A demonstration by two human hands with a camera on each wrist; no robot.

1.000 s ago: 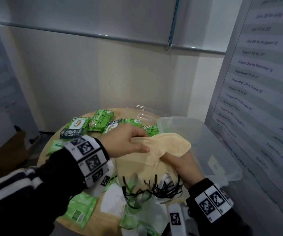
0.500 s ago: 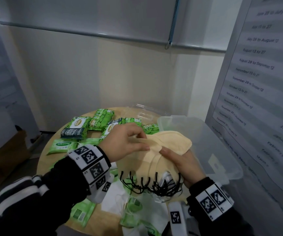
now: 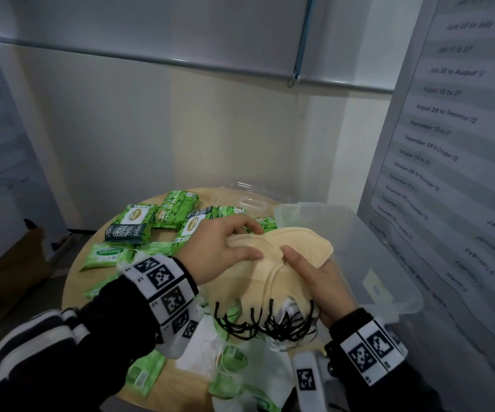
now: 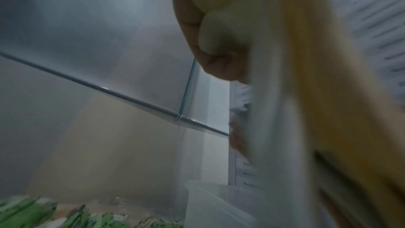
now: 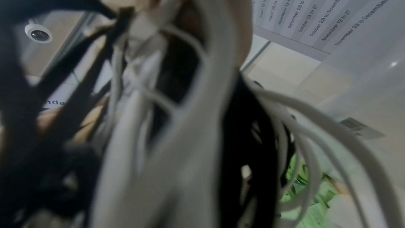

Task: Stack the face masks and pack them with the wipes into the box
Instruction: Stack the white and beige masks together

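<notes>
Nearest, low in the head view, white masks [image 3: 258, 370] and green wipe packs [image 3: 146, 374] lie on the round table [image 3: 72, 281]. Just above them, at frame centre, both hands hold a stack of beige face masks [image 3: 273, 263] with black ear loops [image 3: 258, 325] hanging toward the camera: the left hand [image 3: 216, 248] pinches its top edge, the right hand [image 3: 320, 281] grips its right side. Right of the stack sits the clear box [image 3: 389, 263]. Farther back, more wipes [image 3: 139, 221] lie at the table's far edge.
</notes>
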